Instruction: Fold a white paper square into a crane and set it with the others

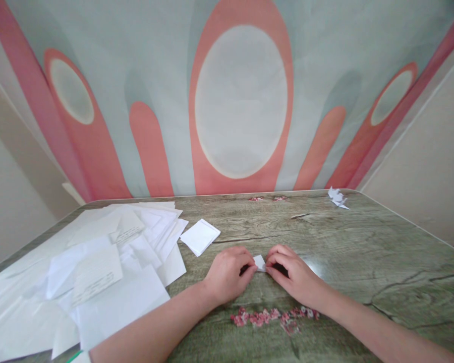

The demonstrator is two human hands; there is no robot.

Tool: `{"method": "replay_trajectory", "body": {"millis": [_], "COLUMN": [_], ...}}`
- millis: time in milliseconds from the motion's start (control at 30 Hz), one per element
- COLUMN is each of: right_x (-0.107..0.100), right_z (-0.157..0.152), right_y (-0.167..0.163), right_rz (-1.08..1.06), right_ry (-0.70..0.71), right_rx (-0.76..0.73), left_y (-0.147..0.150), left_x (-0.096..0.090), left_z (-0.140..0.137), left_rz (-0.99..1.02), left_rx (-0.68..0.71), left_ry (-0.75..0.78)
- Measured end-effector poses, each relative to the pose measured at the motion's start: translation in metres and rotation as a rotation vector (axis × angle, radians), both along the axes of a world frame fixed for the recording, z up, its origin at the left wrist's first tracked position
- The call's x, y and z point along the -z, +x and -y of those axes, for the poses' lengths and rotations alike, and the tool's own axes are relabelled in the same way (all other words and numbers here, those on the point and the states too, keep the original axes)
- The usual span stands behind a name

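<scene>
Folded paper (pixel 260 262), small and white, is between my two hands, low over the middle of the wooden table (pixel 363 242). I have it from both sides: my left hand (pixel 230 275) pinches its left edge, thumb and fingertips drawn close, and my right hand (pixel 293 272) pinches the right edge just as narrowly. A corner points away from me, toward the patterned wall (pixel 161 60), and the right edge slants down toward my right thumb. My fingertips cover both ends, so I cannot tell which way its long axis runs.

Beyond my left hand lies a white square (pixel 200 237), turned cornerwise, near a spread-out heap of sheets (pixel 132 292) on my left. Pink flowers (pixel 265 316) run in a row nearer to me. A crumpled scrap (pixel 337 197) sits near the far right corner.
</scene>
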State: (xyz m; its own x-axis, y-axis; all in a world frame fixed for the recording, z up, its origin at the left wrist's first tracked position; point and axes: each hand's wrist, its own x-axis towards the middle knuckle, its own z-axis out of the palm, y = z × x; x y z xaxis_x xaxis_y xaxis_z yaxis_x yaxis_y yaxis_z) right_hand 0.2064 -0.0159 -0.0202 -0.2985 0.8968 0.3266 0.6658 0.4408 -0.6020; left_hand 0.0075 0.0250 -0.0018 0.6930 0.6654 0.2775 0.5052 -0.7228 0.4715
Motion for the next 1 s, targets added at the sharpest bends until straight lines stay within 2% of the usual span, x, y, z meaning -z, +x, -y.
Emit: {"method": "replay_trajectory", "body": {"millis": [300,667,1000], "right_x": [0.001,-0.0038,0.0011], "right_z": [0.0005,0.002,-0.001], "right_y": [0.0004,-0.0033,-0.004], "right_rz": [-0.043,-0.028,-0.023], "right_ry": [-0.016,-0.025,-0.05], "right_rx": [-0.006,0.0,0.021], "left_y": [0.0004,0.0029,0.0041], "left_x": [0.0024,-0.0025,0.0007], "left_z": [-0.0016,0.0031,0.0008], "left_rz": [0.033,-0.044,0.018], "left_rx": [-0.022,-0.027,-0.042], "left_ry": [-0.029,0.043,-0.002]}}
